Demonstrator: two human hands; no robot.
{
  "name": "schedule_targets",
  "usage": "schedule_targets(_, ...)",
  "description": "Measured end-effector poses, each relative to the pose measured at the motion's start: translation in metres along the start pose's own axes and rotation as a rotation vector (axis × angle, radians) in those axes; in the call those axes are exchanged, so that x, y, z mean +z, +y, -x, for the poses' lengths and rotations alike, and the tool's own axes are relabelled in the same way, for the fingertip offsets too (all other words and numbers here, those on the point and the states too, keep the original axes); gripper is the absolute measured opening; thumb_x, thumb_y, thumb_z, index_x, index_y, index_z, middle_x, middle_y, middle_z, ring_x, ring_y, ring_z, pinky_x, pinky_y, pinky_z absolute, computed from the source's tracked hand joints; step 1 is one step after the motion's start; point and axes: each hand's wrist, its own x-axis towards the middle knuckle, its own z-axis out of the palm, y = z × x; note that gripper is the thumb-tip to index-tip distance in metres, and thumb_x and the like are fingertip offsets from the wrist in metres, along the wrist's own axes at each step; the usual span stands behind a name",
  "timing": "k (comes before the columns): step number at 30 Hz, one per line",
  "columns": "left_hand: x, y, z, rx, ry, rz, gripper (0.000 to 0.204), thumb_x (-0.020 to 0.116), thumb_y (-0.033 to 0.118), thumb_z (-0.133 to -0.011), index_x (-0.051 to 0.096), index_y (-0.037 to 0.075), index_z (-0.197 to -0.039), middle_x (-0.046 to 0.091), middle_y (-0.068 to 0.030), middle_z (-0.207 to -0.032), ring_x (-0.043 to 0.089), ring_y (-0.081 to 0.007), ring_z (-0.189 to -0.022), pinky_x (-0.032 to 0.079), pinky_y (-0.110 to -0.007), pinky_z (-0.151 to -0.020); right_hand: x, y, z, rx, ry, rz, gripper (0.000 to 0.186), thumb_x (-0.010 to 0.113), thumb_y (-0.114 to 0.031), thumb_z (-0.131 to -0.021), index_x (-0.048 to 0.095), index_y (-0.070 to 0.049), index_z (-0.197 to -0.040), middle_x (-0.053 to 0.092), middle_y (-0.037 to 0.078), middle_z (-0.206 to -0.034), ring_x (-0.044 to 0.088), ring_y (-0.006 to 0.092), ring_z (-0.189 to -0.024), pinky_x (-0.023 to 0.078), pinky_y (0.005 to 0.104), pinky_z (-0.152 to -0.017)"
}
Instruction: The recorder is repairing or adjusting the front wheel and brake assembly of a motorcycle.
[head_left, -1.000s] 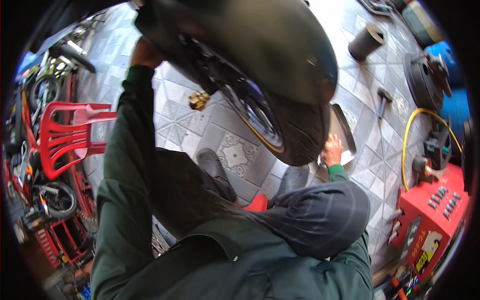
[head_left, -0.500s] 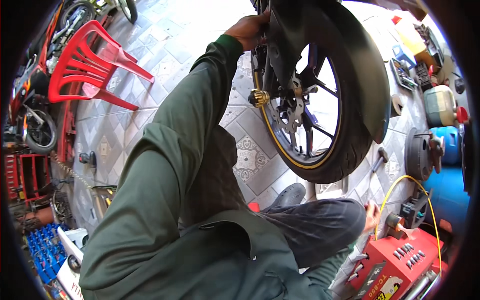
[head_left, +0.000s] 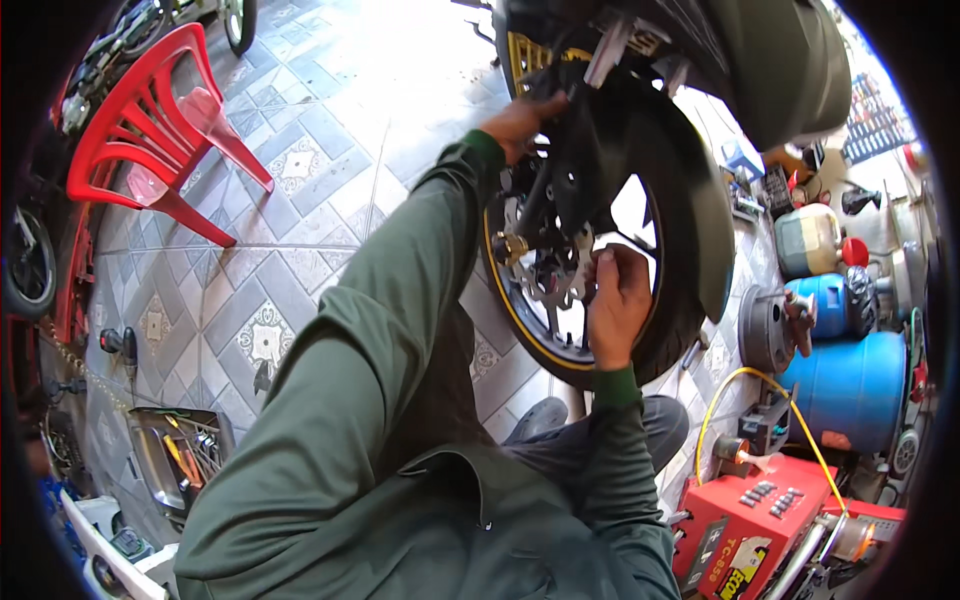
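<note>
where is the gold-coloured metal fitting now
In the head view, the gold-coloured metal fitting is near the centre, in front of the black motorcycle wheel with a yellow rim stripe, below the left hand and left of the right hand.

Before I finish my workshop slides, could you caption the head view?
Right hand by the brake disc of a motorcycle wheel, left hand higher up, red chair at left.

A grey patterned tile floor (head_left: 240,300) spreads around the red plastic chair (head_left: 150,135). White glare brightens the floor right of the chair; far to its right sits a blue barrel (head_left: 850,395).
</note>
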Motion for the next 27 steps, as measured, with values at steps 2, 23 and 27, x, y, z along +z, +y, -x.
schedule_targets(2,-0.004,-0.002,-0.002,0.004,0.001,-0.014,0.044,0.059,0.05,-0.088,0.064,0.009,-0.104,0.061,-0.0025,-0.093,0.054,-0.0187,-0.082,0.043,-0.039,-0.075,0.015,0.007,-0.018,-0.054,0.035,0.058,0.018,0.055,-0.014,-0.094,0.058,0.002,-0.102,0.064,0.008,-0.093,0.059,0.0139,-0.08,0.047,0.0257,-0.073)
schedule_targets(23,-0.016,0.005,0.005,-0.089,0.034,-0.072,0.046,0.056,0.046,-0.09,0.059,0.007,-0.115,0.063,-0.006,-0.106,0.058,-0.0184,-0.092,0.047,-0.035,-0.078,0.017,0.038,-0.094,0.203,-0.248,0.414,0.033,0.048,-0.02,-0.094,0.055,-0.007,-0.123,0.061,0.008,-0.117,0.058,0.022,-0.107,0.047,0.036,-0.094)
schedule_targets(27,-0.014,0.002,-0.018,-0.088,-0.051,-0.028,0.04,0.056,0.039,-0.092,0.058,0.005,-0.113,0.061,-0.0073,-0.104,0.055,-0.0198,-0.097,0.043,-0.042,-0.084,0.054,0.083,-0.123,-0.029,0.018,-0.524,0.028,0.052,-0.013,-0.091,0.057,-0.005,-0.117,0.062,0.011,-0.111,0.061,0.0256,-0.101,0.052,0.0403,-0.089)
